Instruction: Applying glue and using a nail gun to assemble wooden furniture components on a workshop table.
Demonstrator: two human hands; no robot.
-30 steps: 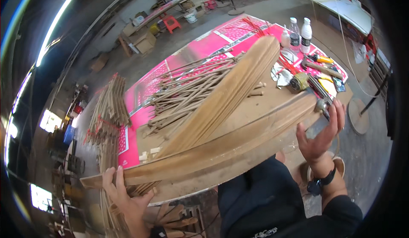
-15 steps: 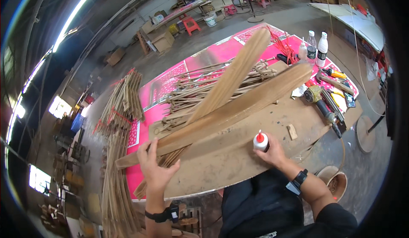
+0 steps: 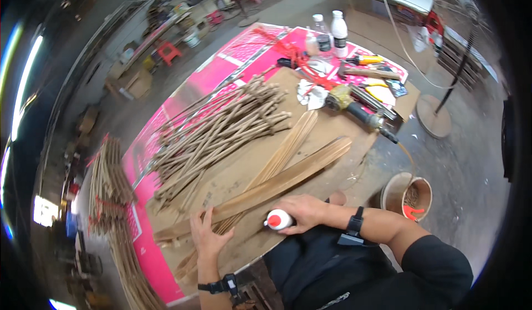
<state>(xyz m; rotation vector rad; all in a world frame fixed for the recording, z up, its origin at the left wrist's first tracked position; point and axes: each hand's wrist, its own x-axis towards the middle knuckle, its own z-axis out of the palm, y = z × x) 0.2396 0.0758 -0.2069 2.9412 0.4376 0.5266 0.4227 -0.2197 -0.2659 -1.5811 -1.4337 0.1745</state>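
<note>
A white squeeze bottle with a red tip (image 3: 279,219) is gripped in my right hand (image 3: 303,213), tilted so its tip points up toward me. It is held over the near edge of the table. My left hand (image 3: 208,235) has its fingertips against a long wooden slat (image 3: 277,181) near the slat's left end, the thumb spread away from the fingers. This slat lies slantwise across a second, grooved-looking wooden piece (image 3: 288,146). Part of that second piece is hidden beneath it.
Behind the slats lies a heap of thin wooden sticks (image 3: 221,127). An air tool (image 3: 354,110), a hammer (image 3: 366,72) and plastic bottles (image 3: 339,35) stand or lie at the far right. Stick bundles (image 3: 108,193) are at the left. A bucket (image 3: 390,193) stands right of the table.
The view has shifted, and both slats now look lower and smaller, nearer the tabletop. My right hand has brought the bottle closer to my left hand and tilted it.
</note>
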